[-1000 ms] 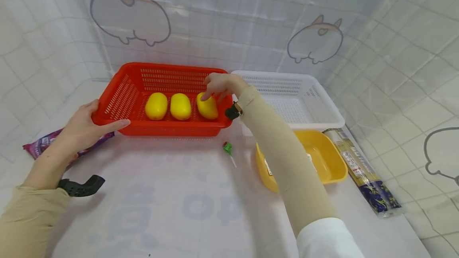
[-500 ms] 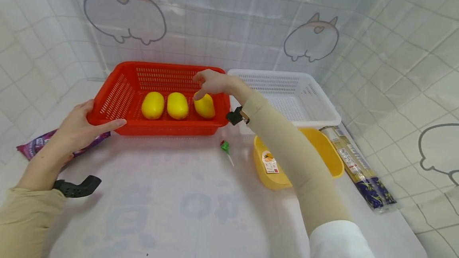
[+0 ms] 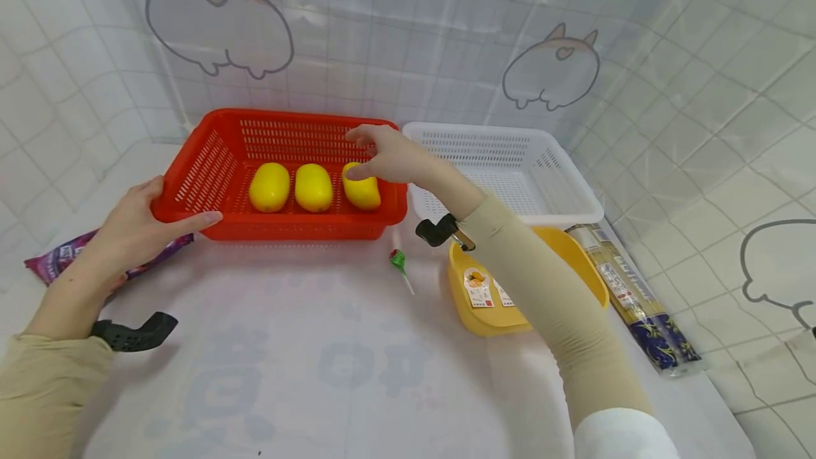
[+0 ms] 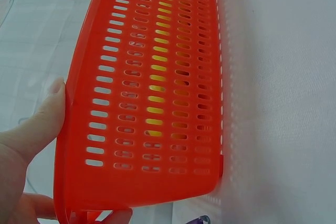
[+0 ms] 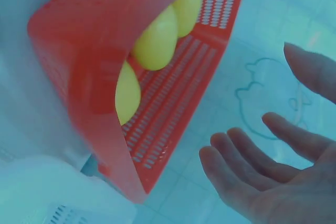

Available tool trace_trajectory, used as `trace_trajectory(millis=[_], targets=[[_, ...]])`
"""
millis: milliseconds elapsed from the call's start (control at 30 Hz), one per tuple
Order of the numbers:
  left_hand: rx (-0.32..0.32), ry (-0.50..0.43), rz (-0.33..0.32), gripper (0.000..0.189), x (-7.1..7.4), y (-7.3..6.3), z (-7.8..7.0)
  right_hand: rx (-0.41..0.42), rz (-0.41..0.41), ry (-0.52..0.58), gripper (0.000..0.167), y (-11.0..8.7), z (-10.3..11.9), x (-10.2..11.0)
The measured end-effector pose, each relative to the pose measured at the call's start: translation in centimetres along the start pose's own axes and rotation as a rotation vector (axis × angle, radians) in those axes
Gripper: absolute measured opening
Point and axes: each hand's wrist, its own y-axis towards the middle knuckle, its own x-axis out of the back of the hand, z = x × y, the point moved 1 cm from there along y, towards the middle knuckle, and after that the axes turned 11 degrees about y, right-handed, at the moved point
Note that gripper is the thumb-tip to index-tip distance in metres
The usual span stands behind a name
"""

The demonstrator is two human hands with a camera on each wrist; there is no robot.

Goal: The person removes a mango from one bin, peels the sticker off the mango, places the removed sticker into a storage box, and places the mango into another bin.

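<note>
A red plastic basket (image 3: 299,227) stands at the back left in the head view. Three yellow mangoes lie in it in a row: a left mango (image 3: 269,188), a middle mango (image 3: 313,188) and a right mango (image 3: 363,193). My left hand (image 3: 137,229) grips the basket's front left corner; the left wrist view shows the thumb (image 4: 44,121) on the rim. Over the basket's right end hovers my right hand (image 3: 392,154), fingers spread and holding nothing. In the right wrist view that hand (image 5: 273,171) is apart from the basket and the mangoes.
A white basket (image 3: 503,219) stands right of the red one. In front of it is a yellow tub (image 3: 468,303), partly hidden by my right sleeve. A lollipop (image 3: 398,261), a purple packet (image 3: 60,257) and a long gold-and-blue packet (image 3: 627,292) lie on the table.
My right hand has lifted off the right mango and drawn back slightly to the right, its fingers spreading. The left hand keeps its grip on the red basket. The whole view has shifted slightly.
</note>
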Motion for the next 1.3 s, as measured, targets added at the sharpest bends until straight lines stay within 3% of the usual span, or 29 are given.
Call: trace_trajectory(millis=[533, 733, 1300], targets=[[0.016, -0.002, 0.006, 0.117, 0.0, 0.1, -0.1, 0.118, -0.164, -0.007, 0.066, -5.8, -3.1, -0.6], [0.021, 0.012, 0.004, 0.118, 0.0, 0.0, 0.0, 0.122, -0.199, 0.026, 0.063, -7.7, -4.5, -1.0], [0.028, 0.002, 0.008, 0.118, -0.1, -0.1, 0.1, 0.194, -0.284, 0.060, 0.061, -11.4, -6.8, -2.0]])
